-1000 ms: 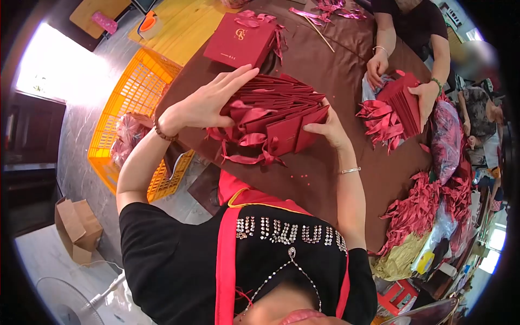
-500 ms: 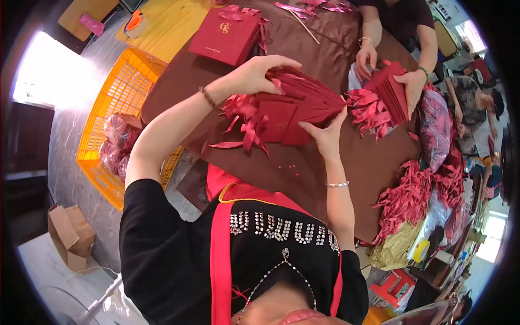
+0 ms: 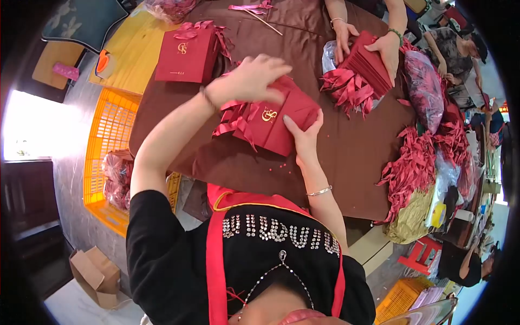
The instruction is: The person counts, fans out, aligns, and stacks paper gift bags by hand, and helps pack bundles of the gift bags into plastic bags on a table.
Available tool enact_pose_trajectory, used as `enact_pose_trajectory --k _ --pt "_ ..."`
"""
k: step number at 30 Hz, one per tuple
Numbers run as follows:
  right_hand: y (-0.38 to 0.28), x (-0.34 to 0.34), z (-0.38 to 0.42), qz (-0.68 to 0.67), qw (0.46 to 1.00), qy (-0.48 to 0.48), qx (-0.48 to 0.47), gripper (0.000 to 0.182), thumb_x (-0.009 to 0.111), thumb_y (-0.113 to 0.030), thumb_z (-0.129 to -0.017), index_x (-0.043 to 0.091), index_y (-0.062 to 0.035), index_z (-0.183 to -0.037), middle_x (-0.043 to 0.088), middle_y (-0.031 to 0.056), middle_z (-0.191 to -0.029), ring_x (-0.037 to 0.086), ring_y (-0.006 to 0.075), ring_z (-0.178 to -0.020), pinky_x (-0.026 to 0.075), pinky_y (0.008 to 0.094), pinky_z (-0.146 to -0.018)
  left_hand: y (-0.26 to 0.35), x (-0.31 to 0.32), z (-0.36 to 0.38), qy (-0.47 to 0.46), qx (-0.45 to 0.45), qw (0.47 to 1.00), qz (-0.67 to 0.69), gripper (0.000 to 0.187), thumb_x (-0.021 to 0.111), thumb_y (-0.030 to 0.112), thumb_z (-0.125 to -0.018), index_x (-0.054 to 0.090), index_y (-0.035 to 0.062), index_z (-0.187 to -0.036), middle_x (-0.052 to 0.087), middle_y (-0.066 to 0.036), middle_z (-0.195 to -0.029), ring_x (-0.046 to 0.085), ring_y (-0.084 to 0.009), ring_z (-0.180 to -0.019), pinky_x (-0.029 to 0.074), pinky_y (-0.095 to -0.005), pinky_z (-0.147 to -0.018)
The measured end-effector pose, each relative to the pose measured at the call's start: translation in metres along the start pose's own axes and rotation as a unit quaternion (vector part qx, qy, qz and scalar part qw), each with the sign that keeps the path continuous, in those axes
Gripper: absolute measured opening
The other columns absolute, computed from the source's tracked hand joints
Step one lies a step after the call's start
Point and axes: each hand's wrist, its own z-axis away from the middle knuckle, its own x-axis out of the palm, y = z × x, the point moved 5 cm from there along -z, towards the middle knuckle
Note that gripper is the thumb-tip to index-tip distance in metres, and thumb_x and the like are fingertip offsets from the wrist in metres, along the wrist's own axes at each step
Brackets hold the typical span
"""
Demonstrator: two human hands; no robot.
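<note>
A stack of dark red paper gift bags with ribbon handles leans over the brown-covered table in front of me. One bag's gold logo faces up. My right hand grips the stack's right end, thumb across the front bag. My left hand is over the far side of the stack, fingers stretched out and slightly blurred; it hides part of the bags. Red ribbons hang from the stack's left end, below my left wrist.
A red bag bundle stands at the back left. Across the table a co-worker's hands hold another bag stack. Ribbon heaps line the right edge. A yellow crate stands at left, a cardboard box at lower left.
The fanned bags have come together into a flatter stack, its logo now showing clearly. My left hand has let go of the far edge and straightened its fingers. The view has shifted.
</note>
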Motion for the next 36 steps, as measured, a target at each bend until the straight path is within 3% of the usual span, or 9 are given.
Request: enact_pose_trajectory --k 4,10,15,19,21,28,30,33,36 --pt "-0.028 -0.006 0.027 0.267 0.956 0.025 -0.12 0.107 0.08 -0.028 -0.064 0.008 -0.0015 -0.14 0.014 0.0204 -0.142 0.016 0.0327 -0.132 0.017 0.0427 -0.108 0.013 0.022 0.038 0.004 -0.027 0.995 -0.097 0.086 0.072 0.047 -0.059 0.04 0.0039 -0.126 0.034 -0.014 -0.136 0.031 -0.0327 -0.125 0.029 -0.0482 -0.099" --pt "-0.043 -0.018 0.046 0.324 0.906 -0.034 -0.271 0.104 0.08 -0.03 -0.062 0.015 -0.0017 -0.139 0.017 0.0198 -0.142 0.017 0.034 -0.132 0.018 0.0436 -0.106 0.047 0.004 0.074 0.094 -0.03 0.993 -0.065 0.07 0.079 0.031 -0.052 0.05 0.0095 -0.111 0.029 -0.015 -0.139 0.022 -0.0354 -0.129 0.016 -0.0522 -0.104" --pt "-0.063 -0.021 0.06 0.306 0.868 -0.144 -0.364 0.059 0.071 -0.029 -0.071 0.05 -0.0042 -0.12 0.043 0.0141 -0.128 0.041 0.0316 -0.118 0.034 0.0394 -0.098 0.065 -0.006 0.106 0.149 -0.009 0.988 -0.044 0.057 0.075 0.019 -0.055 0.052 0.0135 -0.107 0.04 -0.009 -0.128 0.033 -0.0292 -0.122 0.024 -0.0476 -0.099" --pt "-0.067 -0.017 0.066 0.301 0.857 -0.228 -0.351 0.056 0.067 -0.037 -0.074 0.053 -0.0048 -0.118 0.046 0.0143 -0.124 0.046 0.0294 -0.112 0.035 0.0369 -0.097 0.068 -0.006 0.131 0.169 0.027 0.985 -0.002 0.043 0.072 0.007 -0.057 0.056 0.0112 -0.097 0.054 -0.005 -0.101 0.05 -0.0245 -0.1 0.039 -0.0402 -0.084" --pt "-0.067 -0.004 0.08 0.17 0.853 -0.427 -0.249 0.051 0.055 -0.041 -0.082 0.054 -0.0036 -0.116 0.051 0.0133 -0.118 0.051 0.0252 -0.105 0.037 0.0353 -0.094 0.069 -0.01 0.142 0.141 0.041 0.989 0.023 0.038 0.071 0.006 -0.057 0.056 0.0106 -0.092 0.055 -0.004 -0.094 0.052 -0.0236 -0.094 0.04 -0.0394 -0.083" --pt "-0.012 0.013 0.091 -0.059 0.852 -0.464 0.234 0.069 0.023 -0.057 -0.092 0.045 -0.0015 -0.125 0.054 0.0097 -0.115 0.053 0.0177 -0.102 0.039 0.0295 -0.09 0.076 -0.079 0.15 0.096 0.062 0.969 0.217 0.024 0.072 0.01 -0.061 0.057 0.0102 -0.08 0.056 -0.001 -0.077 0.054 -0.0222 -0.078 0.038 -0.0353 -0.076" --pt "-0.009 0.028 0.107 -0.198 0.756 -0.512 0.356 0.063 0.028 -0.052 -0.093 0.038 -0.0018 -0.131 0.055 0.0125 -0.11 0.058 0.0157 -0.089 0.05 0.0278 -0.074 0.078 -0.086 0.143 0.113 0.086 0.965 0.221 0.025 0.072 0.012 -0.063 0.059 0.0102 -0.084 0.057 -0.002 -0.078 0.054 -0.023 -0.075 0.038 -0.0359 -0.076" --pt "-0.032 0.05 0.119 -0.139 0.747 -0.604 0.242 0.051 0.046 -0.026 -0.093 0.029 -0.0062 -0.137 0.042 0.0097 -0.129 0.041 0.015 -0.118 0.033 0.0308 -0.099 0.085 -0.085 0.132 0.111 0.128 0.965 0.201 0.028 0.072 0.014 -0.063 0.06 0.0097 -0.088 0.056 -0.001 -0.078 0.053 -0.0223 -0.073 0.038 -0.0359 -0.075" --pt "-0.032 0.06 0.127 -0.221 0.696 -0.607 0.314 0.067 0.052 -0.029 -0.09 0.012 -0.0115 -0.142 0.032 0.0112 -0.135 0.037 0.0177 -0.122 0.032 0.0307 -0.101 0.09 -0.084 0.13 0.107 0.146 0.965 0.192 0.03 0.073 0.015 -0.061 0.062 0.0104 -0.089 0.055 0.0 -0.079 0.053 -0.0206 -0.075 0.038 -0.0364 -0.075"
